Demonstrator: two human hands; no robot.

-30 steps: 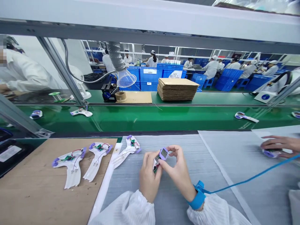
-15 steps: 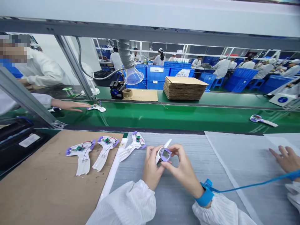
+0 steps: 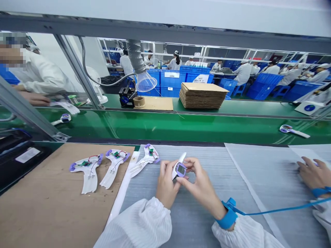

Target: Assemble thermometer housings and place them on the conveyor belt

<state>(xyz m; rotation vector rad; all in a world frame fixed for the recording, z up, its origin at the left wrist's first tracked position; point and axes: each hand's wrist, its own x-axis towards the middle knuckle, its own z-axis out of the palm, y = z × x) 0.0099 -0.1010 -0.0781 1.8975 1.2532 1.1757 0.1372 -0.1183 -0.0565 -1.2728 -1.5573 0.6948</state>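
Observation:
My left hand (image 3: 167,182) is closed around a white device with a purple-framed screen (image 3: 180,169), gripping its left side. On its right side, my right hand (image 3: 200,184) pinches the purple frame between thumb and fingers. The device's white handle points up and away from me. A white half-shell with purple ends, wires and a green board (image 3: 147,159) lies just left of my hands on the grey mat (image 3: 207,220). Two similar shells (image 3: 90,175) (image 3: 113,170) rest on the brown cardboard (image 3: 57,206).
A green belt (image 3: 181,129) runs across behind the mat, carrying a device (image 3: 294,131) at right and another (image 3: 63,119) at left. A co-worker's hand (image 3: 314,174) is at the right edge. Cardboard sheets (image 3: 203,96) are stacked beyond; a funnel nozzle (image 3: 146,82) hangs above.
The purple-framed screen now sits closer against the white device in my hands. At left, the co-worker's hand has drawn back from the belt with a white part.

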